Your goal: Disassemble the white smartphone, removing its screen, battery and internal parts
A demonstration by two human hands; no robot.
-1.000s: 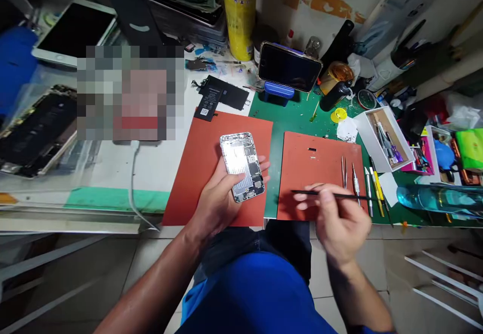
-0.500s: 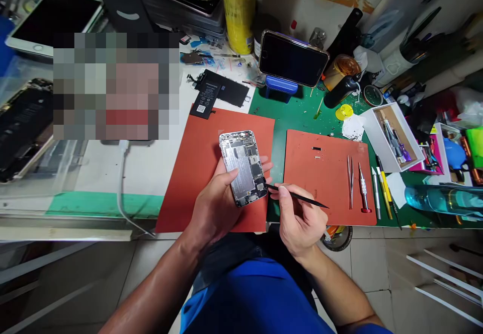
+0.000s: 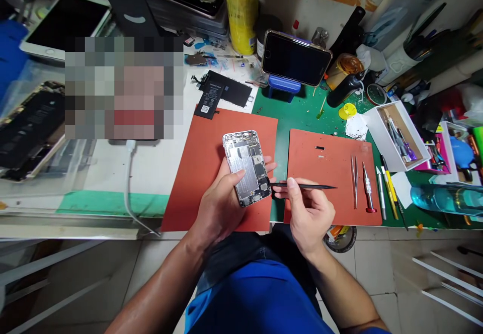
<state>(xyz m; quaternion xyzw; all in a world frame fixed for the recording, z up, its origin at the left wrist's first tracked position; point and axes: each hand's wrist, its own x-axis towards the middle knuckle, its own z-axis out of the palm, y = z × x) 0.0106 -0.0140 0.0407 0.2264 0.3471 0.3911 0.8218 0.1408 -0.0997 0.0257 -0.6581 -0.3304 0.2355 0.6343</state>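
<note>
My left hand (image 3: 222,193) grips an opened smartphone (image 3: 246,173) from beneath, thumb over its left edge. The phone's bare metal inside and circuit board face up, and it is tilted above a red-brown mat (image 3: 184,188). Between the thumb and fingers of my right hand (image 3: 311,216) is a thin black spudger (image 3: 311,186), lying nearly level. Its left end is at the phone's lower right edge; whether it touches is too small to tell. Black batteries (image 3: 210,99) lie overlapping beyond the mat.
A second red-brown mat (image 3: 313,168) carries small parts, tweezers (image 3: 354,180) and a screwdriver (image 3: 368,188). Behind stands a phone on a blue stand (image 3: 283,85). To the right are a tool box (image 3: 400,138) and a teal bottle (image 3: 433,200). A white cable (image 3: 128,188) hangs over the left edge.
The view has shifted slightly. My right hand has moved a little to the right, and the spudger has turned from slanting down to nearly level. My left hand still holds the phone.
</note>
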